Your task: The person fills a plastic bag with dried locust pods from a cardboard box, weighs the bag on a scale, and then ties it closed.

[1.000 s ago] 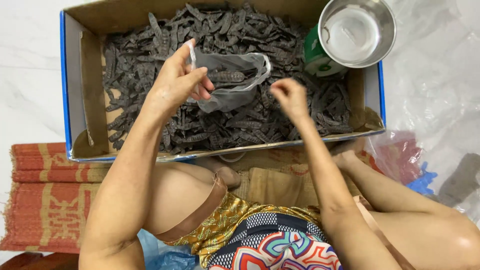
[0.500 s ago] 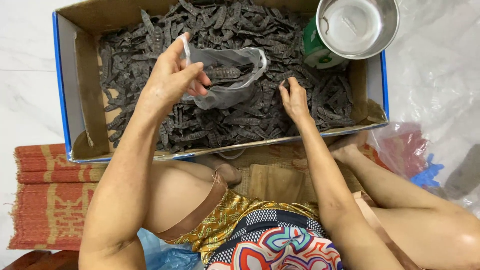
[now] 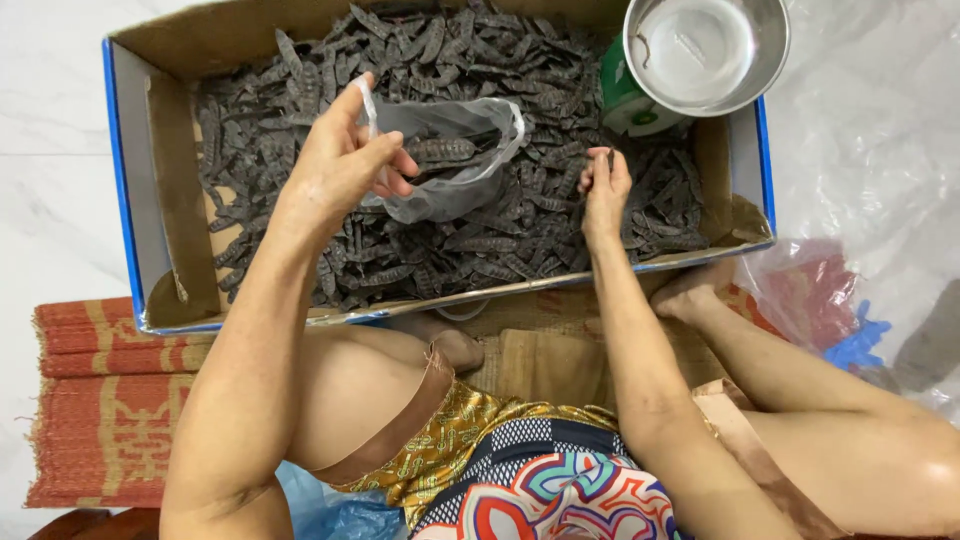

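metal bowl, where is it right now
In the head view the metal bowl sits at the upper right, on a green container in the cardboard box's right far corner, beyond the right hand.

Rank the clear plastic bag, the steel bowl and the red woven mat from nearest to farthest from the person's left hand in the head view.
From the left hand:
1. Clear plastic bag, gripped by its rim.
2. Red woven mat, on the floor below, by the left elbow.
3. Steel bowl, at the box's far right corner.
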